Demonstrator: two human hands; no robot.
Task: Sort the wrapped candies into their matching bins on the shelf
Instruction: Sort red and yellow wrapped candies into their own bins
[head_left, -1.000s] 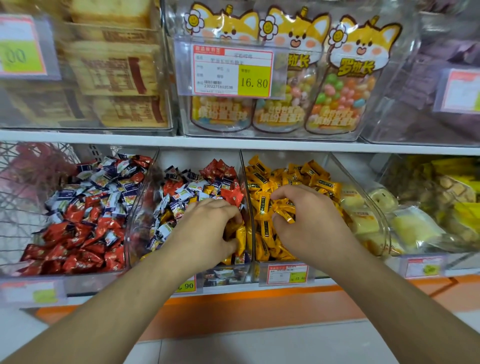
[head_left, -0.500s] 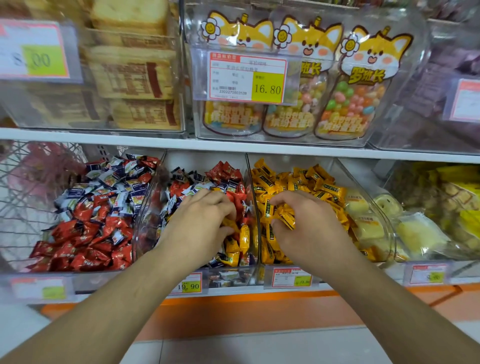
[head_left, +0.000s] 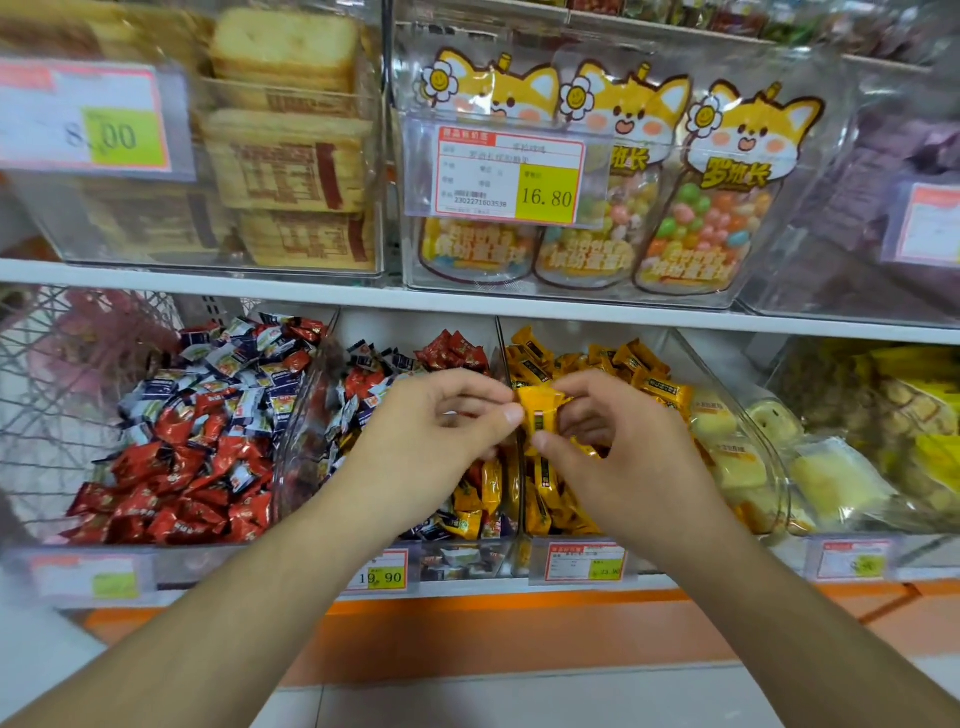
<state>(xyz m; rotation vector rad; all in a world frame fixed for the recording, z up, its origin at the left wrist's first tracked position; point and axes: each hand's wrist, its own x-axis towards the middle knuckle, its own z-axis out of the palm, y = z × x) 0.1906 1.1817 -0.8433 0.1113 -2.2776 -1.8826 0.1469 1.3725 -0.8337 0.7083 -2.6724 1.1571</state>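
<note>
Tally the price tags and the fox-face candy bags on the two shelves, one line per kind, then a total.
Fox-face candy bags on the upper shelf: 3
Price tags on the upper shelf, such as the 16.80 tag: 3
Price tags on the lower shelf, such as the 19.90 tag: 4
Total: 10

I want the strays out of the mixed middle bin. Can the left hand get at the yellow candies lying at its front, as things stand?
Probably, once freed. The left hand helps pinch a yellow candy with the right hand, right above the yellow strays in the open-topped middle bin; nothing covers them.
</note>
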